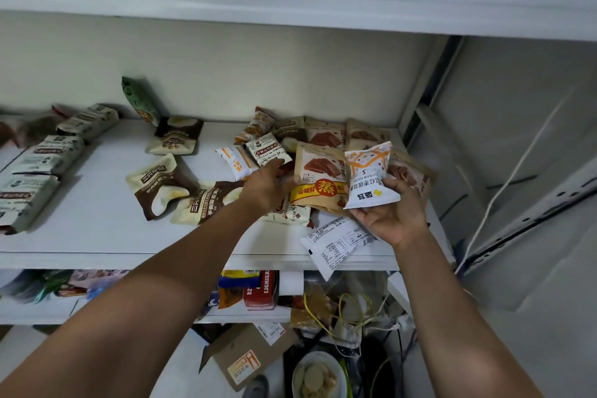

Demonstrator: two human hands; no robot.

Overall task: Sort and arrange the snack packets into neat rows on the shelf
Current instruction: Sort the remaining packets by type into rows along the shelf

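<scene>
On the shelf (pixel 97 236), a row of packets (pixel 48 155) lies at the left and a loose heap (pixel 319 152) at the right. My left grip (pixel 268 186) touches the heap; my right grip (pixel 392 215) holds one packet (pixel 368 178) before it.

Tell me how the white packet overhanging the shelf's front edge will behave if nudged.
The white packet lies flat and thin, so it is probably light and floppy. One corner hangs past the shelf edge, so a forward nudge would likely tip it off. Its smooth film probably slides easily.
</scene>
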